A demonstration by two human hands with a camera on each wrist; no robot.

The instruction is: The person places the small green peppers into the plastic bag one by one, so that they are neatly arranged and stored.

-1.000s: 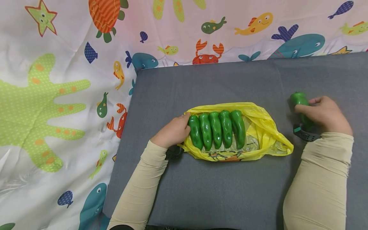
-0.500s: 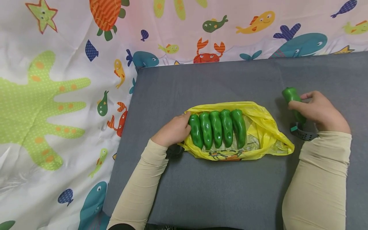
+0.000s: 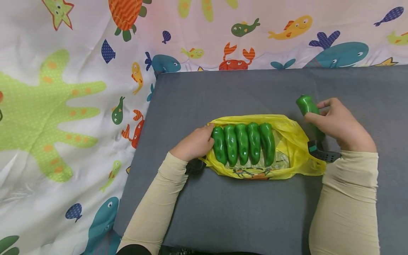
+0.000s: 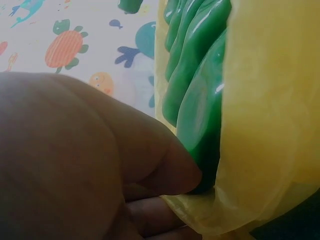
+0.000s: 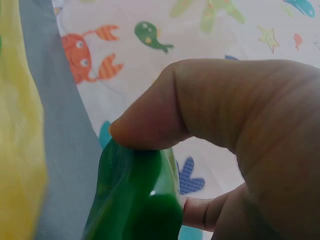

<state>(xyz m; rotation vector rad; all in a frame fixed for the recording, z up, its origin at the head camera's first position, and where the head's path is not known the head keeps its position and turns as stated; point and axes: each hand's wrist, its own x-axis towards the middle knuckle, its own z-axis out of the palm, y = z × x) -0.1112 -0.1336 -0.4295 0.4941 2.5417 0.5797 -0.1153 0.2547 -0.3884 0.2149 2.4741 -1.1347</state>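
Observation:
In the head view a yellow plastic bag [image 3: 298, 141] lies spread on the grey table. Several glossy green peppers [image 3: 242, 143] rest side by side inside its opening, stems toward the far edge. My left hand [image 3: 195, 143] pinches the bag's left end beside the nearest pepper; the left wrist view shows the thumb on top and the fingers under the plastic. Up and right of the bag, my right hand [image 3: 345, 124] holds another green pepper [image 3: 306, 104] between thumb and fingers, tilted above the table. The right wrist view has the thumb pressed on this pepper [image 5: 142, 195].
The grey tabletop [image 3: 242, 219] extends around the bag. A white curtain [image 3: 86, 134] printed with sea animals hangs along the left side and the far edge. A dark wrist strap [image 3: 323, 152] sits on the right wrist, overlapping the bag's right end in the head view.
My right hand has moved left with its pepper, from well right of the bag to near its right end. The left hand keeps its hold on the bag; the head view has shifted slightly.

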